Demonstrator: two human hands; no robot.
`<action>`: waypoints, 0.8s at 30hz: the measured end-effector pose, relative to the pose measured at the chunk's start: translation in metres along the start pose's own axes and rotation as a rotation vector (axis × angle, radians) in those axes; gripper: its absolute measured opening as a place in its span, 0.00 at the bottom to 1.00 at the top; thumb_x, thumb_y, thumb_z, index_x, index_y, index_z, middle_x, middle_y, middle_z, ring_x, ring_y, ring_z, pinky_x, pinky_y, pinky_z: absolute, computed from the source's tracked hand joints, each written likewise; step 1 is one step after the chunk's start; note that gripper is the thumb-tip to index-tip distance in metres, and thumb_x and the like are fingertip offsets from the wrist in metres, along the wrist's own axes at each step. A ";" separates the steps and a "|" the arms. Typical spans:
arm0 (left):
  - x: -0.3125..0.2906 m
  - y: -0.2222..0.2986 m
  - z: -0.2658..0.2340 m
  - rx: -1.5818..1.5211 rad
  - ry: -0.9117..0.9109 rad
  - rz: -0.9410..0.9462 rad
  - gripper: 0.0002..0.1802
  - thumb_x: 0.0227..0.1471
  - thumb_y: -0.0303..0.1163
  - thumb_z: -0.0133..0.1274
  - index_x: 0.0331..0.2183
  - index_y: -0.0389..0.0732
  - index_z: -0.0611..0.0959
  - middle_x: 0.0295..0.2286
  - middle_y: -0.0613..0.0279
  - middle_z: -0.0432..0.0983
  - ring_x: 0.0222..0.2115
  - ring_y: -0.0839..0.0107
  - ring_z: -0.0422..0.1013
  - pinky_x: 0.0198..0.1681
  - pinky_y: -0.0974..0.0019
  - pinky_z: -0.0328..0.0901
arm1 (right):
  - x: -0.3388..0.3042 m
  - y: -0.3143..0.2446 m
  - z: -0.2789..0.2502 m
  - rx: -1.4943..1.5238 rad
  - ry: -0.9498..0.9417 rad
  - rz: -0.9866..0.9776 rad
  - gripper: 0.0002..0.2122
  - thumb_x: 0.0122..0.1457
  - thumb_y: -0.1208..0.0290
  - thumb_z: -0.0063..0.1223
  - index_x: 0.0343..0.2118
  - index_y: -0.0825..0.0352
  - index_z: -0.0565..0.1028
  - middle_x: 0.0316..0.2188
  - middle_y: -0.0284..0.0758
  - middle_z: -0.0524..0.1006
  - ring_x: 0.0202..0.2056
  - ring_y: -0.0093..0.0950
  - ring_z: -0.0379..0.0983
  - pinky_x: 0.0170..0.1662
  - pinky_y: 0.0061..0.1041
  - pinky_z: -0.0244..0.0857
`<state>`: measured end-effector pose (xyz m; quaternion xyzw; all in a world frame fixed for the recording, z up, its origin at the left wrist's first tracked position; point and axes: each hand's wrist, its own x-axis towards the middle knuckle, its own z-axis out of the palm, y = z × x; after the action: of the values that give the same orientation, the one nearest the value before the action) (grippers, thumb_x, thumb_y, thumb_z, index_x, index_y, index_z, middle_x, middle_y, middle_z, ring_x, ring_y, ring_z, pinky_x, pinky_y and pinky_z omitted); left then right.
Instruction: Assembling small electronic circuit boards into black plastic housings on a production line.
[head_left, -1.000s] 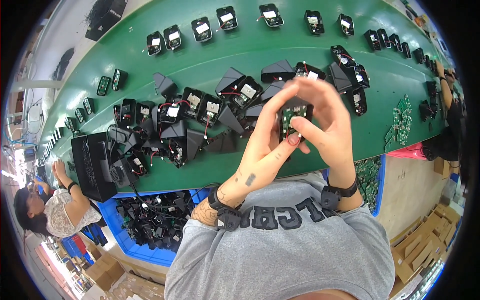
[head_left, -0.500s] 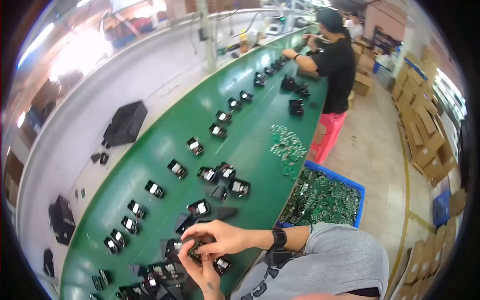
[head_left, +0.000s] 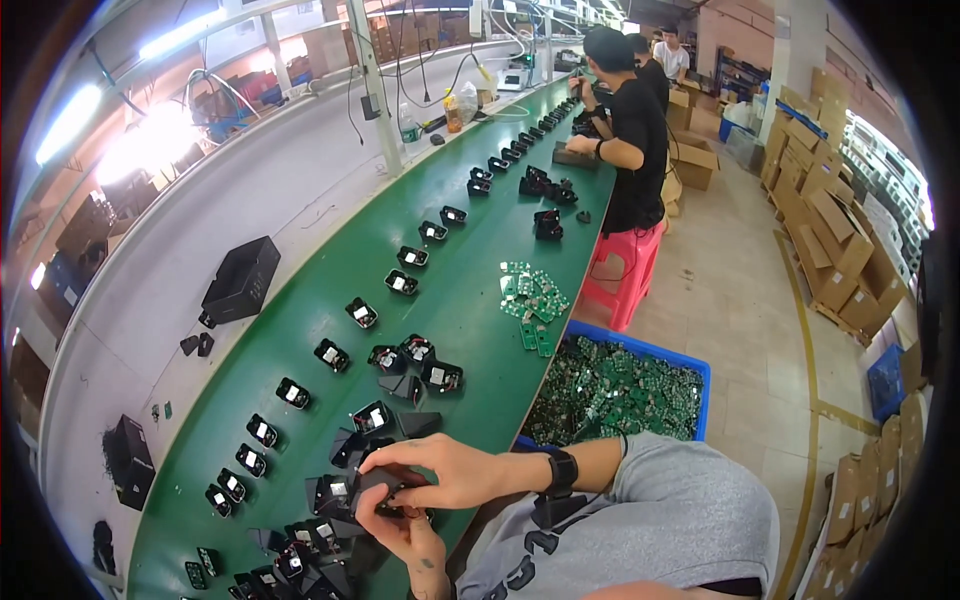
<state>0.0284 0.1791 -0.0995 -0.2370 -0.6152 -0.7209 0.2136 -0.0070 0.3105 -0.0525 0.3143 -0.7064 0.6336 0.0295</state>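
My right hand point(head_left: 440, 474), with a black watch at the wrist, comes in from the right with its fingers curled. Below it, my left hand point(head_left: 398, 528) reaches up from the lower edge, fingers bent. Between them both hands grip a small black plastic housing point(head_left: 372, 487), mostly covered by the fingers. Around the hands lie more black housings, some with their insides showing; one open housing point(head_left: 371, 417) with a white part inside sits just beyond. A heap of housings point(head_left: 300, 560) lies left of my left hand.
Open housings point(head_left: 293, 393) stand in a line along the green table point(head_left: 440, 300). Green circuit boards point(head_left: 530, 300) lie near its right edge, above a blue crate point(head_left: 703, 400) full of boards. A co-worker in black point(head_left: 635, 140) works further along. Cardboard boxes point(head_left: 830, 220) are stacked right.
The view has tilted up, bringing more of the far table and people into sight. Both hands stay together; the held housing now shows a plain dark side instead of its inside.
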 end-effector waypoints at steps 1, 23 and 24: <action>-0.001 -0.001 0.002 0.009 0.026 0.031 0.24 0.56 0.21 0.46 0.53 0.42 0.59 0.41 0.47 0.67 0.35 0.65 0.70 0.33 0.71 0.66 | 0.002 0.002 -0.003 -0.001 -0.041 -0.002 0.21 0.51 0.74 0.58 0.49 0.67 0.70 0.35 0.39 0.77 0.33 0.26 0.73 0.38 0.25 0.67; 0.006 -0.003 -0.008 -0.046 -0.184 -0.368 0.22 0.61 0.33 0.46 0.53 0.42 0.58 0.34 0.56 0.68 0.21 0.76 0.66 0.23 0.75 0.64 | 0.002 0.021 -0.019 0.161 -0.069 0.138 0.20 0.51 0.75 0.57 0.49 0.67 0.72 0.37 0.36 0.77 0.35 0.24 0.75 0.36 0.24 0.71; 0.004 -0.007 -0.009 -0.022 -0.156 -0.359 0.22 0.61 0.36 0.47 0.52 0.43 0.59 0.32 0.58 0.68 0.20 0.79 0.64 0.20 0.78 0.61 | 0.004 0.023 -0.017 0.098 -0.044 0.076 0.20 0.50 0.75 0.58 0.49 0.67 0.72 0.37 0.37 0.78 0.38 0.26 0.75 0.42 0.26 0.70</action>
<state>0.0199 0.1708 -0.1037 -0.1808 -0.6545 -0.7335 0.0308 -0.0272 0.3243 -0.0676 0.3021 -0.6863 0.6611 -0.0257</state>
